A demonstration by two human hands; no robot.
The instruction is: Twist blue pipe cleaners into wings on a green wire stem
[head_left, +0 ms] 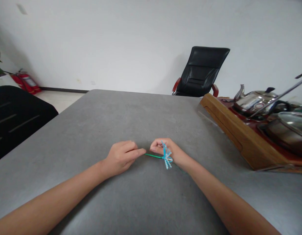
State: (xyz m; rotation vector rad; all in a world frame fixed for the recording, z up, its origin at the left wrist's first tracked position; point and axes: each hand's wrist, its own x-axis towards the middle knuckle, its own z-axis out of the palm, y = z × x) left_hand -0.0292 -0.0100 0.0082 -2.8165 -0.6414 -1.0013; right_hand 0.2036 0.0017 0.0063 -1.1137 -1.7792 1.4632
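A beaded flower with light blue and clear loops is held over the grey table, lying sideways on a thin green stem. The stem's left end is pinched between the thumb and fingers of my left hand. Just behind the flower is my right hand, its fingers curled in and the thumb against them. Whatever those fingers may hold is too small to make out. A faint thin strand trails from the flower's right side below my right wrist.
A wooden tea tray stands on the table at the right, bearing a steel kettle and a lidded pot. Behind the table is a black chair. A black seat and fire extinguisher are at the left.
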